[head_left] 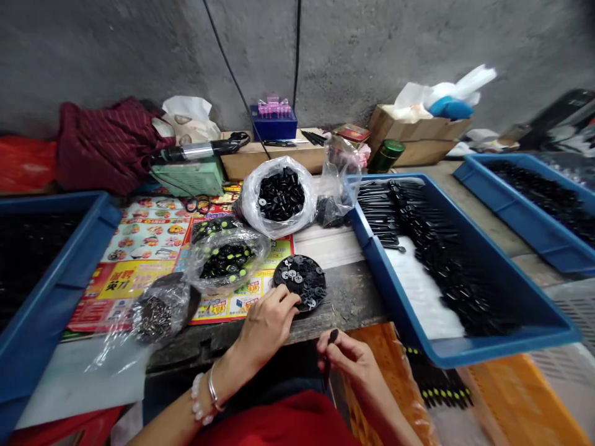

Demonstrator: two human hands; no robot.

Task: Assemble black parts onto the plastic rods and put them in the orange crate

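My left hand (268, 319) reaches to the near left edge of a round dark dish (282, 263) filled with small flat black discs (304, 282). Its fingers are bent together at the discs, and whatever lies between the fingertips is hidden. A pale bead bracelet and a metal bangle circle that wrist. My right hand (346, 356) is closed around a slim black handle-like piece (328, 362), held upright just off the table's front edge. Beyond the dish stand an opened plastic bag (227, 260) of black and yellow-green parts and a larger bag (281, 192) of black parts.
On the right a blue tray (506, 356) holds rows of slim black pieces; another blue tray (511, 214) lies farther right. A blue bin (100, 214) stands left. A bag of small metal parts (155, 319) rests front left. Scissors (198, 204) and boxes line the back.
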